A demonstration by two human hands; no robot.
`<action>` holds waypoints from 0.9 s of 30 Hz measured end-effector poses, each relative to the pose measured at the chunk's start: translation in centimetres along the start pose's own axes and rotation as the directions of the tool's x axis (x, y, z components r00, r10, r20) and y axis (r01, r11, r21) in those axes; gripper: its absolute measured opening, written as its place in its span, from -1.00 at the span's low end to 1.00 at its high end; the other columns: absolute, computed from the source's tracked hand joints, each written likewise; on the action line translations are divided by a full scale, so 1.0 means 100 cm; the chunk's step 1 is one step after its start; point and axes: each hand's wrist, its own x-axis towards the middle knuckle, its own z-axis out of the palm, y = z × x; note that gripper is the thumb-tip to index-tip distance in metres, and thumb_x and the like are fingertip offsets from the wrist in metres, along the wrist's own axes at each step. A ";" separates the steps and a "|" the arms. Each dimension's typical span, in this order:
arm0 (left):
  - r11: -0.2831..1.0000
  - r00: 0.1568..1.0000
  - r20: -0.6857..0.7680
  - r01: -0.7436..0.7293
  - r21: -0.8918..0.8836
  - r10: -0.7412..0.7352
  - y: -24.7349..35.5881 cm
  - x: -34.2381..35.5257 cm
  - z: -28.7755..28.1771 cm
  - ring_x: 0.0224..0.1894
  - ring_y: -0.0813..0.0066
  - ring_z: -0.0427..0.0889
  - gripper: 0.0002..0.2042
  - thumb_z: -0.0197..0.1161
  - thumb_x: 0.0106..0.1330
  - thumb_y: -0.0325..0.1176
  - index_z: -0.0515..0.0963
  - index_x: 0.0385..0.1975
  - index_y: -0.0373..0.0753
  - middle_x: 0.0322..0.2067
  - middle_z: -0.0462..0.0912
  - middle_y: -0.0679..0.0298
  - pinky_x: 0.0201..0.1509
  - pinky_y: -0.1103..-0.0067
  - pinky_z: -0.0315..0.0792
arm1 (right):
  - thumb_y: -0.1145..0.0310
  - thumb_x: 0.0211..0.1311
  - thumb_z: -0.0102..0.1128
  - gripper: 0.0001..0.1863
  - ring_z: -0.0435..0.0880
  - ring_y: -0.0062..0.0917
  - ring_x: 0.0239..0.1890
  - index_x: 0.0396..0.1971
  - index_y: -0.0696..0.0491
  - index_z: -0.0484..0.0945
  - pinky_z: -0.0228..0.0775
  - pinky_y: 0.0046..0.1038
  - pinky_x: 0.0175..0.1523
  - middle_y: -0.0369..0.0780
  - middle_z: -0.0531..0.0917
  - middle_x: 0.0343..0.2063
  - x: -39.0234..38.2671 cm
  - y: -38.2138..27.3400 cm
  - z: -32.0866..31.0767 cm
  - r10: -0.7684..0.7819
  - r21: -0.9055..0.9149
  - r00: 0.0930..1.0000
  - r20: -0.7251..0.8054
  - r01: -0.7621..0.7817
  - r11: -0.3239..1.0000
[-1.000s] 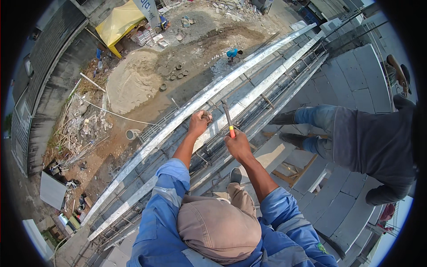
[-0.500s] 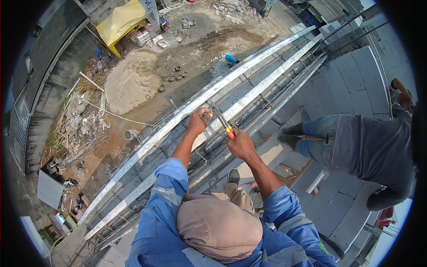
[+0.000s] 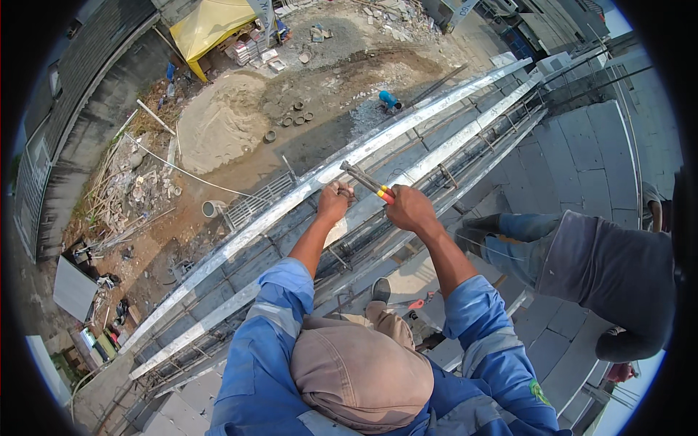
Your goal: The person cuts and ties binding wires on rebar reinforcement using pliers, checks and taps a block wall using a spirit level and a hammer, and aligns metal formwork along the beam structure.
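Observation:
My left hand (image 3: 335, 202) is closed at the upper white-coated beam (image 3: 380, 147), its fingertips around something small I cannot make out. My right hand (image 3: 411, 209) grips a long steel hand tool (image 3: 363, 177) with a red-and-yellow handle, whose metal head is just above and right of my left fingers. A second pale beam (image 3: 447, 149) runs parallel below, with rusty steel bars (image 3: 447, 176) and ties along the narrow channels beside it. My booted foot (image 3: 381, 290) rests on the pale surface behind the beams.
A co-worker (image 3: 607, 272) in a dark shirt bends at right over grey panels (image 3: 582, 149); another person is partly visible behind. Far below lie a sand pile (image 3: 218, 123), buckets (image 3: 287, 122), rubble, a yellow canopy (image 3: 207, 36) and a person in blue (image 3: 389, 99).
My right hand and the tool have moved right, the tool tilting further left. My left hand has shifted slightly right, still closed. The co-worker at right has moved lower in view.

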 end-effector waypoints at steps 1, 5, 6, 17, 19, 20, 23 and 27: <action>1.000 1.000 -0.014 -0.005 0.011 0.005 -0.003 0.000 0.000 -0.48 0.60 0.59 -0.90 0.18 0.28 -0.46 0.53 -0.32 -0.36 -0.48 0.63 0.27 -0.41 0.62 0.46 | 0.28 0.13 0.09 -0.72 0.65 -0.06 -0.19 -0.24 0.11 0.61 0.48 -0.15 -0.06 0.04 0.67 -0.31 -0.013 0.006 0.003 0.032 0.002 0.999 0.006 -0.032 0.999; 0.999 0.999 0.036 0.028 0.037 -0.029 0.015 0.003 0.008 -0.36 0.48 0.66 -0.86 0.06 0.33 -0.54 0.50 -0.19 -0.39 -0.35 0.64 0.18 -0.29 0.57 0.54 | 0.27 0.14 0.08 -0.72 0.65 -0.05 -0.18 -0.25 0.11 0.61 0.46 -0.13 -0.04 0.05 0.67 -0.31 -0.054 0.034 0.036 0.134 0.106 0.991 -0.027 -0.130 0.986; 0.999 0.999 -0.023 0.050 0.019 -0.049 0.019 0.002 0.010 -0.36 0.47 0.65 -0.87 0.05 0.33 -0.54 0.50 -0.19 -0.39 -0.34 0.64 0.17 -0.29 0.58 0.55 | 0.26 0.15 0.06 -0.72 0.64 -0.04 -0.17 -0.25 0.11 0.62 0.46 -0.13 -0.04 0.05 0.67 -0.31 -0.059 0.035 0.043 0.173 0.123 0.985 0.014 -0.174 0.977; 0.757 0.914 0.214 -0.406 0.512 0.345 0.033 -0.029 0.013 -0.21 0.36 0.70 -0.80 0.20 0.24 -0.43 0.63 -0.16 -0.24 -0.26 0.72 0.15 -0.15 0.45 0.52 | 0.26 0.21 0.02 -0.71 0.65 -0.05 -0.21 -0.18 0.10 0.55 0.45 -0.11 -0.09 0.03 0.66 -0.33 -0.043 -0.006 0.007 0.084 0.158 0.996 -0.023 -0.079 0.984; 0.880 0.921 0.048 -0.384 0.279 0.387 0.011 -0.010 0.008 -0.25 0.43 0.69 -0.83 0.16 0.24 -0.48 0.63 -0.22 -0.25 -0.32 0.71 0.17 -0.16 0.48 0.52 | 0.24 0.22 0.04 -0.70 0.66 -0.06 -0.22 -0.17 0.10 0.55 0.45 -0.11 -0.10 0.02 0.67 -0.33 -0.029 -0.014 0.007 0.065 0.141 0.996 -0.066 -0.055 0.988; 0.880 0.919 0.074 -0.392 0.269 0.387 0.024 -0.009 0.015 -0.25 0.43 0.69 -0.83 0.16 0.24 -0.48 0.63 -0.22 -0.25 -0.32 0.71 0.17 -0.16 0.48 0.52 | 0.21 0.23 0.05 -0.69 0.66 -0.07 -0.22 -0.16 0.10 0.55 0.46 -0.11 -0.11 0.01 0.67 -0.34 -0.030 -0.008 0.011 0.049 0.124 0.996 -0.074 -0.040 0.991; 0.917 0.994 0.073 -0.100 0.387 0.078 0.047 0.003 0.023 -0.30 0.48 0.67 -0.89 0.13 0.29 -0.48 0.57 -0.28 -0.32 -0.36 0.69 0.20 -0.20 0.51 0.53 | 0.18 0.24 0.08 -0.68 0.67 -0.08 -0.23 -0.15 0.10 0.55 0.46 -0.11 -0.12 0.01 0.68 -0.34 -0.025 0.013 0.005 0.209 0.113 0.975 -0.070 -0.201 0.973; 0.994 0.977 0.211 0.037 -0.106 -0.014 0.000 0.034 0.030 -0.35 0.48 0.66 -0.94 0.12 0.35 -0.50 0.45 -0.25 -0.31 -0.33 0.63 0.24 -0.31 0.58 0.55 | 0.21 0.25 0.07 -0.69 0.67 -0.05 -0.23 -0.16 0.12 0.53 0.46 -0.09 -0.14 0.06 0.67 -0.35 -0.043 0.042 0.019 0.226 0.172 0.959 -0.169 -0.197 0.965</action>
